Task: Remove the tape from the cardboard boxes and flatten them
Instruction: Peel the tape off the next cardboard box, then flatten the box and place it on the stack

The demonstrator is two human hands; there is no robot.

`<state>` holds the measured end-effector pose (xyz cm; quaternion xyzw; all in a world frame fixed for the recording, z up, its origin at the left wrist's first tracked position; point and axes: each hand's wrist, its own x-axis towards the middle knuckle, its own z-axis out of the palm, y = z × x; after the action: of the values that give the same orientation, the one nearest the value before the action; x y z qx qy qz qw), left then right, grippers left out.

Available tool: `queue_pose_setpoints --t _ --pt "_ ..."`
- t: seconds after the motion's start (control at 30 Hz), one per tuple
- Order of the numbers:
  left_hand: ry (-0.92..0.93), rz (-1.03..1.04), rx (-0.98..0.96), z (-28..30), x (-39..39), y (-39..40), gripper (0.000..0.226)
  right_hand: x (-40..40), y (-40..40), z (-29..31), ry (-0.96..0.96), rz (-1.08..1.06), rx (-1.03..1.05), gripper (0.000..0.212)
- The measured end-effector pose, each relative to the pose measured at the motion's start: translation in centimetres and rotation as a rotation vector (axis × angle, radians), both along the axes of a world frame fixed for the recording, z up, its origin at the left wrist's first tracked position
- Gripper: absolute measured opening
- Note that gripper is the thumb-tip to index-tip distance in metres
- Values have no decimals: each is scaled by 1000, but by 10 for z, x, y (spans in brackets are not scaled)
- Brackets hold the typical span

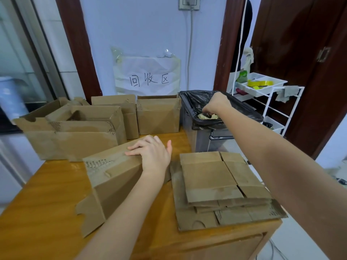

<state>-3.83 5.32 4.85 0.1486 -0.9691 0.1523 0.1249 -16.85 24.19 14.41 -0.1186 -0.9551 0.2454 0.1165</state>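
Observation:
A brown cardboard box (112, 177) lies tilted on the wooden table (47, 184) in front of me. My left hand (152, 154) rests flat on its top with straight fingers. My right hand (216, 106) reaches over the grey bin (204, 139) lined with a black bag, its fingers curled downward above crumpled tape (208, 116) inside the bin; whether it pinches the tape is unclear. A stack of flattened boxes (221, 188) sits at the table's right side. Several standing boxes (75, 132) line the back of the table.
A paper sign (148, 76) is taped to the wall behind the boxes. A white wire trolley (262, 89) with yellow items stands right of the bin, beside a dark wooden door (304, 62). The table's right edge runs just past the flattened stack.

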Motion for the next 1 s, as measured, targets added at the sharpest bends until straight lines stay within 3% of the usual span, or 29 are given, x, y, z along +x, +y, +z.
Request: queue_pose_setpoints --t 0.23,0.6,0.87,1.0 --pt "-19 -85 -61 5 7 -6 77 29 -21 16 74 72 4 4" --pt "27 -257 -85 4 41 -33 67 97 -103 -17 -11 368 -98 23" --pt "69 -485 -51 7 66 -82 62 131 -144 -38 38 585 -51 10" --pt "124 -561 -37 0 77 -120 80 144 -158 -44 54 654 -28 17"
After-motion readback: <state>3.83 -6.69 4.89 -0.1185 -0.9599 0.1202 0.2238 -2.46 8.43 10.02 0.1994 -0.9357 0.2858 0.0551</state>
